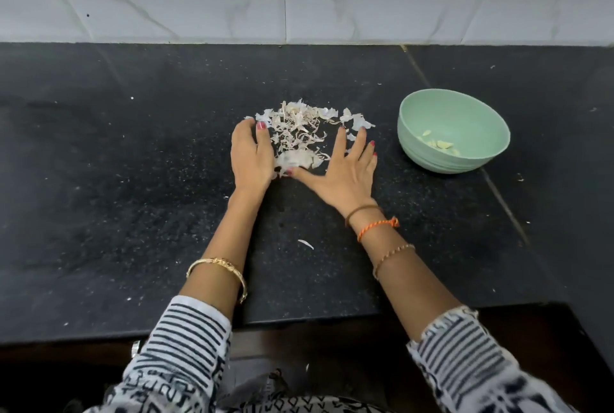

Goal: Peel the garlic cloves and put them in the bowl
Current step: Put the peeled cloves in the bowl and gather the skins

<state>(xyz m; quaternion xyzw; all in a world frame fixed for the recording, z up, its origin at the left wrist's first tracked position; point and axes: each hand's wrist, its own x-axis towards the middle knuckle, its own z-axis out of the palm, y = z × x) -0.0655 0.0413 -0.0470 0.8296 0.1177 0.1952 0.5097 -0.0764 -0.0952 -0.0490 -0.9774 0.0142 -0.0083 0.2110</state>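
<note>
Both hands, the left hand and right hand, lie open around the garlic skins, probably ready to scoop them, with peeled cloves in the bowl.

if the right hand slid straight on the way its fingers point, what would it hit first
Probably the loose garlic skins just past the right hand; its fingers point up toward the wall, left of the bowl.

Striped sleeves; gold bangle; orange thread.
</note>
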